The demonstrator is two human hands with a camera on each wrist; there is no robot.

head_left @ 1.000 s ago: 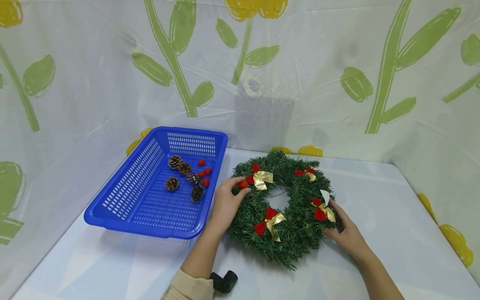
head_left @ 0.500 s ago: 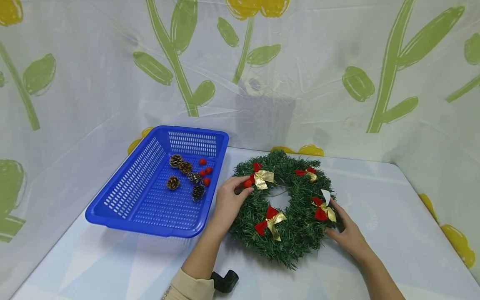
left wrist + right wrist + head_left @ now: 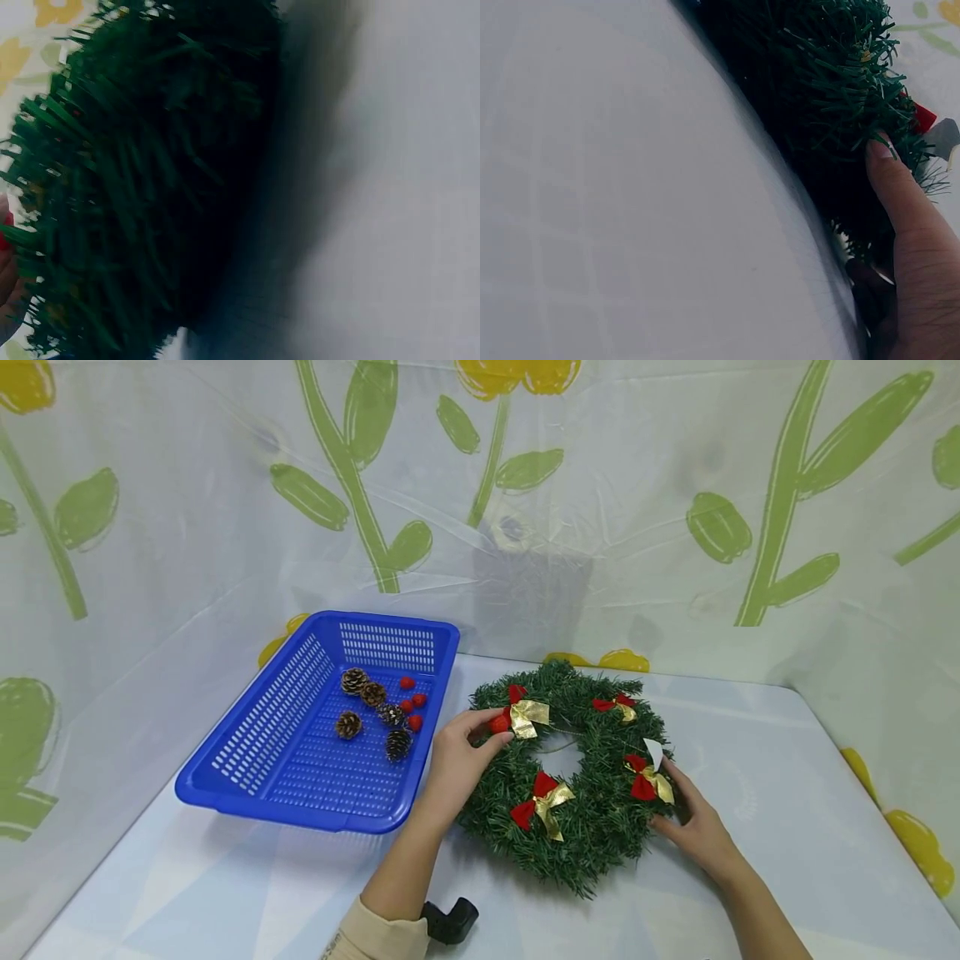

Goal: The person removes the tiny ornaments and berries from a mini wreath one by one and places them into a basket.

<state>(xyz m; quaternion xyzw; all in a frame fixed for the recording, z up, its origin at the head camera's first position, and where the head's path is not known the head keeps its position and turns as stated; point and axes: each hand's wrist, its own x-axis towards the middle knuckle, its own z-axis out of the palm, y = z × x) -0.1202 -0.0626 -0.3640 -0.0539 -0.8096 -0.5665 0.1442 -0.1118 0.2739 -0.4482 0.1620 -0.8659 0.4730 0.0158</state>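
Observation:
A green wreath [image 3: 600, 827] lies on the table with several red and gold bows on it. My left hand [image 3: 457, 764] pinches a small red berry ornament [image 3: 499, 724] between thumb and fingers, right beside the upper-left bow [image 3: 529, 717]. In the left wrist view, only a sliver of that hand [image 3: 9, 296] shows past the wreath [image 3: 142, 165]. On the opposite side, my right hand [image 3: 697, 831] grips the wreath's outer edge near a bow with a white tag [image 3: 654, 753]. The right wrist view shows its thumb [image 3: 900, 184] on the greenery, other fingers mostly hidden below.
Left of the wreath stands a blue plastic basket [image 3: 225, 806] with several pinecones [image 3: 348, 725] and several red berries [image 3: 416, 722] in it. A black object [image 3: 452, 921] sits by the left sleeve [image 3: 382, 935]. A flower-printed cloth [image 3: 600, 568] hangs behind the table [image 3: 757, 760].
My left hand has moved slightly right and away from me, bringing the red berry ornament up against the upper-left bow. My right hand keeps its grip on the wreath.

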